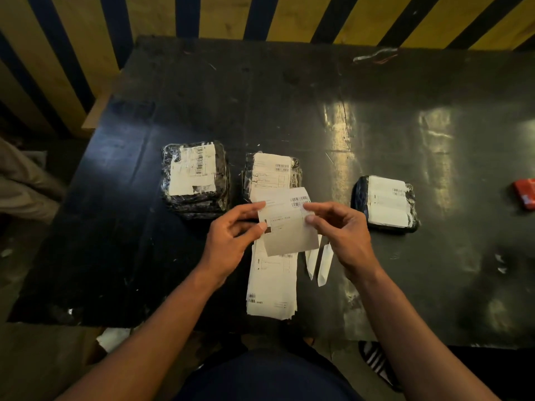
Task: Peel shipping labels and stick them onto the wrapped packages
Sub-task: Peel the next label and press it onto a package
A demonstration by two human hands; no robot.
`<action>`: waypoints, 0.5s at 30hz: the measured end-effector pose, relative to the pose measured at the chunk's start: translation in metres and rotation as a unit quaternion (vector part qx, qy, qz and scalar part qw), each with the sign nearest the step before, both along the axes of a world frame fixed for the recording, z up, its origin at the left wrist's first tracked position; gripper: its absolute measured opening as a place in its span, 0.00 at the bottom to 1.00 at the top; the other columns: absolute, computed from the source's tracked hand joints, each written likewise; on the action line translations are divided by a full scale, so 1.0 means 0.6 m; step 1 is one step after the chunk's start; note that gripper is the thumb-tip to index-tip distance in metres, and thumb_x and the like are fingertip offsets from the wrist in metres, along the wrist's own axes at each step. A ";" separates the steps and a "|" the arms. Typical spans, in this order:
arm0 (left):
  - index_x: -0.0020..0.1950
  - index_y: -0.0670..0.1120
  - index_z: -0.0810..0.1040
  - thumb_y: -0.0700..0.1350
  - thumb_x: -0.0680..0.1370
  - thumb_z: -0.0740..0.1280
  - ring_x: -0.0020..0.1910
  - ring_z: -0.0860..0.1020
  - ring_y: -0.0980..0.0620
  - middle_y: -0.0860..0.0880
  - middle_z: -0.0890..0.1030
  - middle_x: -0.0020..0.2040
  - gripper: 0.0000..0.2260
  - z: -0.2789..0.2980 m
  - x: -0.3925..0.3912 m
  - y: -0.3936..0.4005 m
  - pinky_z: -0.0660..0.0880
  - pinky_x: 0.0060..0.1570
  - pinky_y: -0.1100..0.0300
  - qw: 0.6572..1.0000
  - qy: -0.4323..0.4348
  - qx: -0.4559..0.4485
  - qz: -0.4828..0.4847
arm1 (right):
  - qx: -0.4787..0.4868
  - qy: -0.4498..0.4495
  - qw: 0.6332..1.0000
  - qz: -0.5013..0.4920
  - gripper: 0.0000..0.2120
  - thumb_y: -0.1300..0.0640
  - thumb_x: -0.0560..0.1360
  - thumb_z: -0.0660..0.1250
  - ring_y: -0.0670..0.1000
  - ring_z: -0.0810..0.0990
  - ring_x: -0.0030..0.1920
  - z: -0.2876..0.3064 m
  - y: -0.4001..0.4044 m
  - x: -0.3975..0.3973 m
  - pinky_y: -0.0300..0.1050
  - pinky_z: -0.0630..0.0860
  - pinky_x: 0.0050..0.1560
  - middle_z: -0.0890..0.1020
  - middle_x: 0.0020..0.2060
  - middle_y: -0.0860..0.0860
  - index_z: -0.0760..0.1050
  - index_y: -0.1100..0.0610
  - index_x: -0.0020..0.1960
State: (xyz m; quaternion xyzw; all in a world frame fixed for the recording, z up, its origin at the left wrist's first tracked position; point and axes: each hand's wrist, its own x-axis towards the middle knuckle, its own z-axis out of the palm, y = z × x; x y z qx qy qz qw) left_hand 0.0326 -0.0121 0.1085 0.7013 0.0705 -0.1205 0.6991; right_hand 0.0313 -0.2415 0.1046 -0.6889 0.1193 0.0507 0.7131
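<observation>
A white shipping label [286,224] is held up over the table, pinched at its left edge by my left hand [231,241] and at its right edge by my right hand [341,233]. Under it lies a stack of more labels [272,287] near the table's front edge. Three wrapped dark packages lie beyond. The left package [197,178] carries a label, the middle package [272,175] carries a label and is partly hidden by the held one, and the right package [386,202] also has a label on top.
Two thin white backing strips [318,261] lie right of the label stack. A red object [525,193] sits at the table's right edge. Loose wires [375,56] lie at the far edge of the black table [289,96]. A striped yellow-and-black wall stands behind.
</observation>
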 end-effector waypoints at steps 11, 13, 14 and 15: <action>0.61 0.47 0.84 0.30 0.78 0.70 0.56 0.83 0.41 0.46 0.83 0.61 0.16 0.017 0.043 0.001 0.84 0.52 0.54 0.998 -0.058 -0.020 0.003 | 0.012 -0.050 0.999 -0.007 0.12 0.65 0.76 0.73 0.55 0.85 0.57 0.027 0.008 0.014 0.54 0.81 0.63 0.88 0.53 0.50 0.85 0.56 0.57; 0.61 0.47 0.84 0.30 0.79 0.69 0.58 0.82 0.40 0.46 0.82 0.62 0.16 0.025 0.056 0.005 0.84 0.53 0.52 0.998 -0.062 -0.026 0.000 | 0.010 -0.060 0.998 0.000 0.14 0.66 0.76 0.73 0.50 0.85 0.58 0.035 0.009 0.021 0.51 0.82 0.61 0.87 0.54 0.48 0.84 0.58 0.61; 0.61 0.47 0.84 0.31 0.79 0.69 0.58 0.82 0.41 0.45 0.82 0.62 0.16 0.029 0.063 0.007 0.84 0.53 0.52 0.998 -0.065 -0.022 -0.004 | 0.005 -0.061 0.998 0.000 0.15 0.65 0.76 0.73 0.49 0.85 0.57 0.036 0.010 0.025 0.50 0.83 0.59 0.87 0.55 0.47 0.83 0.57 0.61; 0.62 0.47 0.84 0.31 0.79 0.69 0.59 0.82 0.41 0.46 0.82 0.62 0.16 0.031 0.070 0.009 0.84 0.53 0.52 0.998 -0.067 -0.017 -0.007 | -0.004 -0.063 0.998 0.000 0.15 0.65 0.76 0.73 0.47 0.85 0.56 0.037 0.011 0.029 0.49 0.83 0.59 0.87 0.56 0.46 0.83 0.56 0.62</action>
